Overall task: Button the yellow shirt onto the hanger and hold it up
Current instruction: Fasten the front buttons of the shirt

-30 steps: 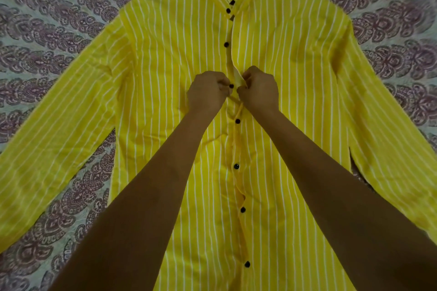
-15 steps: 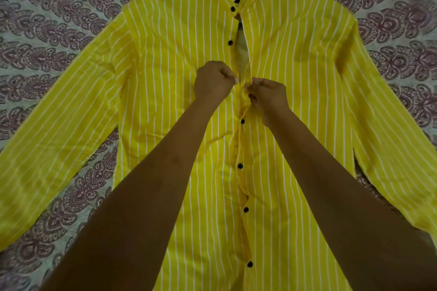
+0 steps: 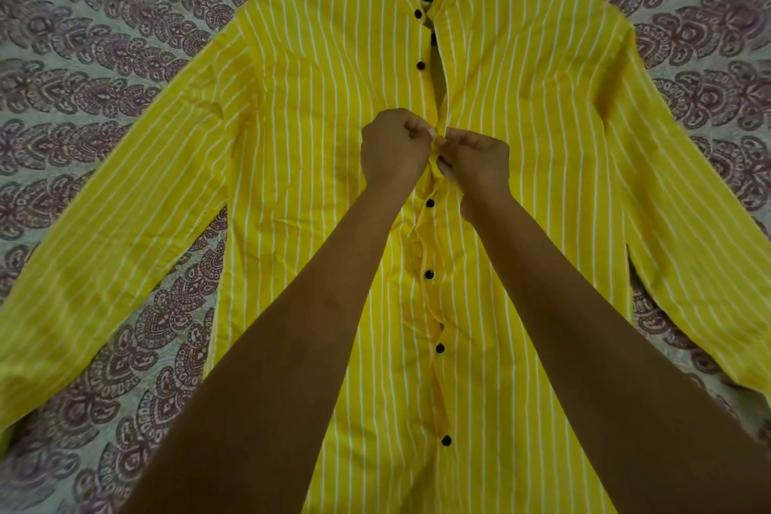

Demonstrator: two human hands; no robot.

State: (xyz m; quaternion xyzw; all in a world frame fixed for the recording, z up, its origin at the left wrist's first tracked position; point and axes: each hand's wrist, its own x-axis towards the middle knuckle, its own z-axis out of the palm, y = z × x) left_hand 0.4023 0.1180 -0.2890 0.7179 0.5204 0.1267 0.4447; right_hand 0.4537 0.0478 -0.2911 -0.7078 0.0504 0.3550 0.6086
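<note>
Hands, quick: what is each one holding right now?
Left hand: closed, pinching the front edge of the yellow shirt.
Right hand: closed, pinching the shirt's opposite front edge.

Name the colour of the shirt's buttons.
The buttons are black; the head view shows them best.

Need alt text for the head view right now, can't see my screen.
The left hand and right hand pinch the front edges of the yellow shirt together at mid-chest. The shirt lies flat, sleeves spread, on a patterned cloth; its front looks closed below the hands and gapes above them, beside two black buttons.
</note>
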